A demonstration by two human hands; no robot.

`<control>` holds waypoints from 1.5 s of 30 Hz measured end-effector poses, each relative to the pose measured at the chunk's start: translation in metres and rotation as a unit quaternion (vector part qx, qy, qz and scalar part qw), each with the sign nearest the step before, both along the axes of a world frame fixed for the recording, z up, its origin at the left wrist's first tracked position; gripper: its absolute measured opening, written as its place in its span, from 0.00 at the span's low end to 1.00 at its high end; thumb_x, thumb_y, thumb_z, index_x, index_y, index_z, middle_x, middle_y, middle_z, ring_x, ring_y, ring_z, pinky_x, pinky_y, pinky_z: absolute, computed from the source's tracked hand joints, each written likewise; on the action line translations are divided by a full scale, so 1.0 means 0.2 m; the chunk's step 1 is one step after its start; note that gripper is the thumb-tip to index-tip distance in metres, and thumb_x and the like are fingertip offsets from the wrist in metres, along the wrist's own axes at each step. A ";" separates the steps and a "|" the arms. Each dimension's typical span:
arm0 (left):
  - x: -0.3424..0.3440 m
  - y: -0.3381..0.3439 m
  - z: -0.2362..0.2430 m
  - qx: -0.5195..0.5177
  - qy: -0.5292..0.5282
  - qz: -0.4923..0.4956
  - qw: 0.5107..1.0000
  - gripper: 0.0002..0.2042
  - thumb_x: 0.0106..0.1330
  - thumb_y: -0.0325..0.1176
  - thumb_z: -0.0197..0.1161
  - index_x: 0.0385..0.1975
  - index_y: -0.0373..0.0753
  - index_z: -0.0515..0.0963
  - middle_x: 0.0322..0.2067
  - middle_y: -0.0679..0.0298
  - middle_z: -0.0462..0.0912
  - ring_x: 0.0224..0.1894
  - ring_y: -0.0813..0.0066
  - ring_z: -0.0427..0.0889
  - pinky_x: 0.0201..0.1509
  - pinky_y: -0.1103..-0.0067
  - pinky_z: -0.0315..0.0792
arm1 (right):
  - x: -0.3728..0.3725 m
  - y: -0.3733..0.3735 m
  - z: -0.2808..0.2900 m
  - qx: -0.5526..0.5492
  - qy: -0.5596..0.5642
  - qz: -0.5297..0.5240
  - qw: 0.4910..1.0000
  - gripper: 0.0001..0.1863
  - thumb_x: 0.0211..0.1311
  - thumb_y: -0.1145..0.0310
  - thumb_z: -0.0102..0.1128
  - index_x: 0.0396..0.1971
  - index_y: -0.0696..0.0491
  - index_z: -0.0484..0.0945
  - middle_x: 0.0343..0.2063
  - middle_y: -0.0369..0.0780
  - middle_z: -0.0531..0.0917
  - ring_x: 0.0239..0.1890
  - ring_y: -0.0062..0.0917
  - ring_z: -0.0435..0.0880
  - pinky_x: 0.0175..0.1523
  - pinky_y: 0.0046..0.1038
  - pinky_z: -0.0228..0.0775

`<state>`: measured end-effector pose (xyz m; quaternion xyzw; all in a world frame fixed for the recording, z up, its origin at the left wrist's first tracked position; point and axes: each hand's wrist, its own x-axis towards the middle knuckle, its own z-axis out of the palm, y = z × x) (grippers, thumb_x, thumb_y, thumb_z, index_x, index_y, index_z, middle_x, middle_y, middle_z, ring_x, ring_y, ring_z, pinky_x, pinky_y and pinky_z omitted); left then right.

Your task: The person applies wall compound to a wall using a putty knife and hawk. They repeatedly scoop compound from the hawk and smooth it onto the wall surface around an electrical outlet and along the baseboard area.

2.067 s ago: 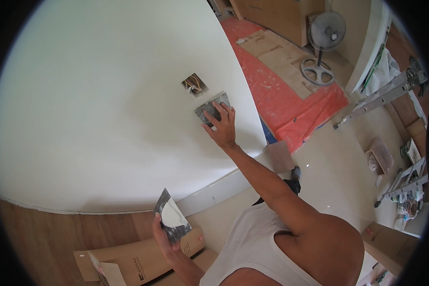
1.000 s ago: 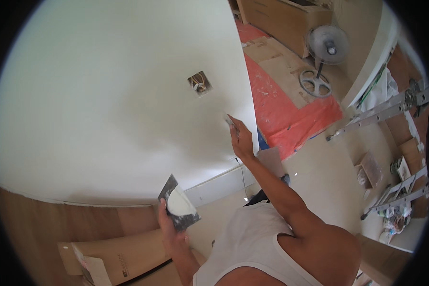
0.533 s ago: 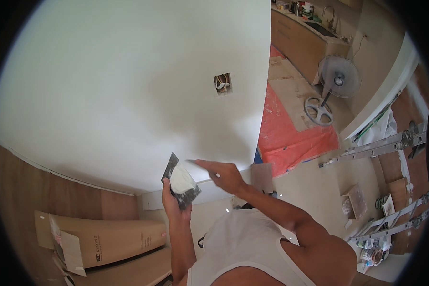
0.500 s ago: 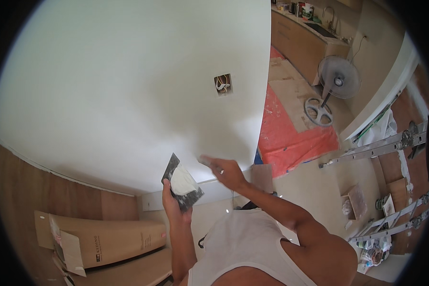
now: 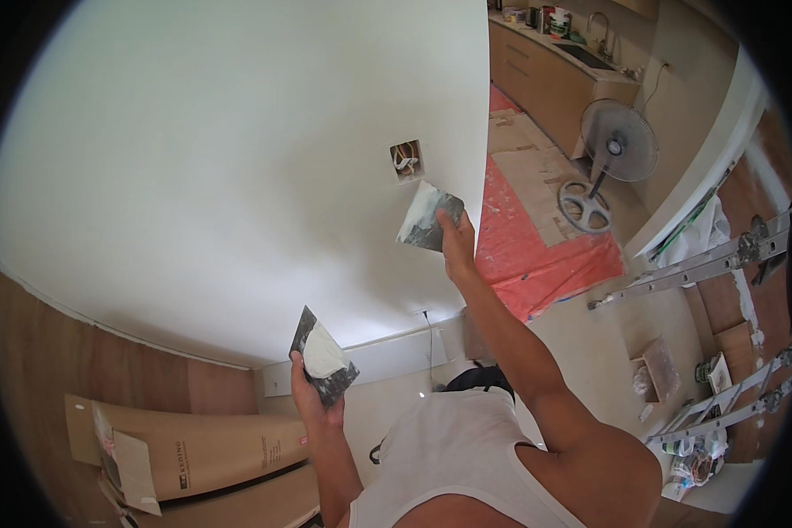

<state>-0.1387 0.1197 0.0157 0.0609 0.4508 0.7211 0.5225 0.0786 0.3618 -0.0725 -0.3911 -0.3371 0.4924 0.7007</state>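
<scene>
My left hand (image 5: 312, 400) is closed on a dark, flat putty knife (image 5: 336, 387) whose blade carries a thick white mound of putty (image 5: 324, 354). It is held low, in front of the wall's lower part. Higher up, my right hand (image 5: 457, 245) grips a second putty knife (image 5: 424, 231), its blade partly smeared white. That blade is close to the white wall (image 5: 202, 158), just below the square electrical box opening (image 5: 407, 160) with loose wires inside. Whether the blade touches the wall, I cannot tell. Both handles are hidden by my fingers or the blades.
Long cardboard boxes (image 5: 229, 449) lie at lower left. A cable (image 5: 429, 348) hangs at the wall's foot. To the right are red floor sheeting (image 5: 510, 264), a standing fan (image 5: 609, 145), a ladder (image 5: 695, 273) and a kitchen counter (image 5: 537, 66).
My right hand has moved up and right, bringing its putty knife below the box opening, with the blade's flat side now visible. My left hand has dropped slightly with its loaded knife.
</scene>
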 end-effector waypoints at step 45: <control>-0.15 -0.01 -0.09 0.086 -0.073 -0.053 0.992 0.16 0.72 0.44 0.54 0.50 0.40 0.75 0.43 0.67 0.82 0.45 0.75 0.82 0.43 0.74 0.78 | -0.33 -0.70 0.50 0.266 -0.290 0.210 0.895 0.13 0.60 0.81 0.58 0.45 0.54 0.79 0.44 0.41 0.85 0.49 0.29 0.84 0.49 0.26 0.77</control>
